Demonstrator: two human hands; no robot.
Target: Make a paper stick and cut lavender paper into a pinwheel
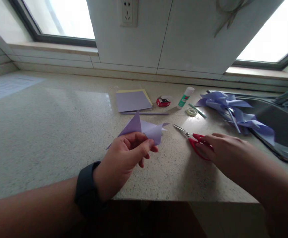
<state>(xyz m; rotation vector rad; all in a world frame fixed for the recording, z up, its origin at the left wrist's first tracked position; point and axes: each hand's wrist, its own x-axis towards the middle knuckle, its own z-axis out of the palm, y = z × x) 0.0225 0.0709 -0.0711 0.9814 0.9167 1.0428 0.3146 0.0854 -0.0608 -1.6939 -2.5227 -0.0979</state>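
So the left hand (124, 158) pinches the folded purple paper (144, 129) between thumb and fingers, sheet poking up past the fingertips. Just right of the paper, the right hand (223, 147) rests on the red scissors (195, 140), fingers curled at the handles. Beyond the paper sit a paper stack (132, 100), a small red box (163, 101) and a glue stick (185, 97); labels unreadable.
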